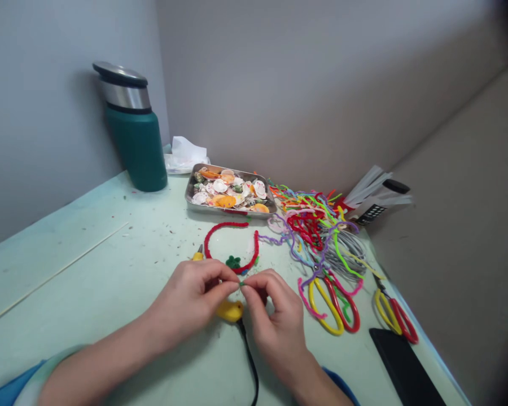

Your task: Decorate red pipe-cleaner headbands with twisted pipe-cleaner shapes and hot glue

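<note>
My left hand (192, 296) and my right hand (278, 318) meet at the middle of the table, thumbs and fingers pinched together. Between their fingertips is a small green bit of pipe cleaner (241, 284), mostly covered. Just beyond lies a red pipe cleaner (207, 234) bent into an open ring, with a dark green fuzzy flower shape (233, 262) at its near side. Under my left hand rests a yellow glue gun (231, 311); its tip shows past the knuckles and its black cord (250, 355) runs toward me between my arms.
Behind stand a metal tray (190, 204) of shells and a green bottle (138, 146). To the right are tangled pipe cleaners (307, 228), scissors (332, 307), more scissors (395, 313), a black flat object (404, 366) and a bag of sticks (372, 194). A thin stick (59, 273) lies left.
</note>
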The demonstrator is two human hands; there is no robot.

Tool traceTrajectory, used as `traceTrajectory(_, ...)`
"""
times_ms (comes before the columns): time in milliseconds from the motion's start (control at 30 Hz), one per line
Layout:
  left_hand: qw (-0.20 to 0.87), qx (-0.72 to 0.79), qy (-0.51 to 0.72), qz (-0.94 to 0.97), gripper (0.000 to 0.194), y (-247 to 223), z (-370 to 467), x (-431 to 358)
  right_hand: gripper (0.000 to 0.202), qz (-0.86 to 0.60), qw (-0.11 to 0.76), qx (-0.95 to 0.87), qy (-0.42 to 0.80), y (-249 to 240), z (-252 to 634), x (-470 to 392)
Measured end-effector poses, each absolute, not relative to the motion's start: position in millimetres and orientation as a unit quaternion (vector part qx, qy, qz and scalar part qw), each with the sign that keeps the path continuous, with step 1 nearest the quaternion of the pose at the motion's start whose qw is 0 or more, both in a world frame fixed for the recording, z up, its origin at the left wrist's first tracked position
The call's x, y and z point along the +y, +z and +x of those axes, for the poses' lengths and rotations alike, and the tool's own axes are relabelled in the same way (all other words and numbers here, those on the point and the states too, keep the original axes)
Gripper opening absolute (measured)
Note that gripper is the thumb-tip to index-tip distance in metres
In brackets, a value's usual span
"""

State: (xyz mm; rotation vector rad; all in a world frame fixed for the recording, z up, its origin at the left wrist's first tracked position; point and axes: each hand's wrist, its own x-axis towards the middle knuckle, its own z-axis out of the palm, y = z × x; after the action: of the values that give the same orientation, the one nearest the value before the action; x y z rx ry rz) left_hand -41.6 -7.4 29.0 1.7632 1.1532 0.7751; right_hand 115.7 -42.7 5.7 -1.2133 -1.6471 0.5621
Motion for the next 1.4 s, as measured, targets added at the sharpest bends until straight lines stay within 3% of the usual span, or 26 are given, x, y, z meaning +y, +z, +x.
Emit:
traceTrajectory(133,0.653,0.442,0.27,0.553,0.018,28,-40,-5,0.01,-0.495,0.537,-0.621,0.284,7,111,-44)
traceTrajectory(233,0.678,0.438,0.285,0.517,0.02,28,-40,-4,0.01,-0.494,0.555,-0.588,0.32,6,110,-42)
traceTrajectory(400,0.615,0.492,0.298,0.54,0.019,36,-41,-2,0.016,-0.487,0.516,-0.638,0.299,7,117,-38)
traceTrajectory(700,0.321,0.459,0.308,0.769,0.018,29,-45,-6,0.012,-0.477,0.456,-0.712,0.241,9,123,-37)
traceTrajectory(933,0.264,0.442,0.291,0.806,0.019,27,-44,-10,0.01,-0.517,0.417,-0.708,0.24,6,119,-38)
traceTrajectory(1033,0.316,0.463,0.297,0.773,0.018,29,-41,-9,0.01,-0.533,0.444,-0.681,0.234,3,115,-39)
traceTrajectory(1233,0.627,0.464,0.29,0.553,0.012,28,-38,-4,0.012,-0.53,0.511,-0.603,0.306,1,107,-42)
traceTrajectory(1400,0.69,0.422,0.312,0.499,0.014,26,-37,-4,0.013,-0.513,0.558,-0.521,0.393,3,102,-44)
